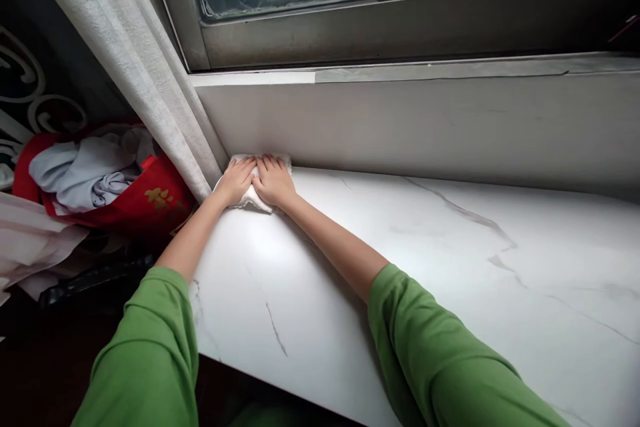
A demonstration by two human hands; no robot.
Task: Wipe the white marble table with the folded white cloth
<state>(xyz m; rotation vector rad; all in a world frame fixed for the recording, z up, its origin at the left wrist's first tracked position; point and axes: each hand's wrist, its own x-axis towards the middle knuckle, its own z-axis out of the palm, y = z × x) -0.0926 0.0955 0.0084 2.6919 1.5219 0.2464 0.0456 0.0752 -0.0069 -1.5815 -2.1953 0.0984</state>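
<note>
A white cloth (255, 200) lies on the white marble-patterned sill (330, 240), in its far left corner against the wall. My left hand (237, 180) rests flat on the left part of the cloth. Beside it, my right hand (273, 180) presses on the cloth's right part, palm down. Both hands have their fingers stretched forward, and their thumbs meet or nearly touch. Cloth edges show behind and in front of the hands; what lies under the palms is hidden.
A light curtain (145, 67) hangs just left of the hands. Beyond it stands a red bag (165, 193) with pale clothes (85, 167) in it. Above the low wall (400, 127) is a window frame (350, 27). The sill's front edge runs along the bottom.
</note>
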